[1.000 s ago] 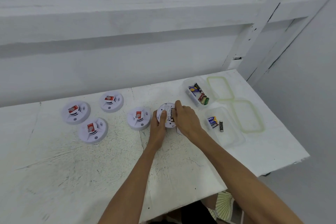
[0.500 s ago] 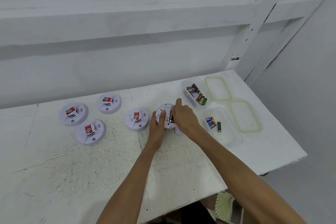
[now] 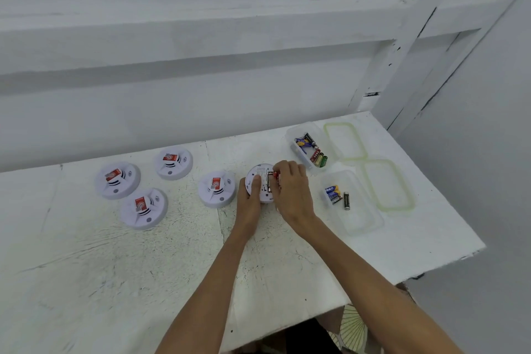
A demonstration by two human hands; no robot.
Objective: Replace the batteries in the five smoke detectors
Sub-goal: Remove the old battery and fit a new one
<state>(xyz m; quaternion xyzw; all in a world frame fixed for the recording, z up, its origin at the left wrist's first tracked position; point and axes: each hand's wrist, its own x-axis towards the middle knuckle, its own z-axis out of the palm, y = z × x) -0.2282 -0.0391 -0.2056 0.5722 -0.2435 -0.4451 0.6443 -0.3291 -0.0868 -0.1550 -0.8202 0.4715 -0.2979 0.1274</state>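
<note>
- Right hand (image 3: 290,192) grip, fingers curled, pinches a red battery (image 3: 276,175) at the upturned detector (image 3: 260,178) on the table (image 3: 172,267).
- Left hand (image 3: 248,204) grips the detector's near rim.
- I cannot tell the battery's long axis; the right hand is nearer.

We note even, diffuse, cool-toned lighting; faint soft shadows on the surface (image 3: 143,282); wide-angle bending at the edges; mildly soft detail overall.
</note>
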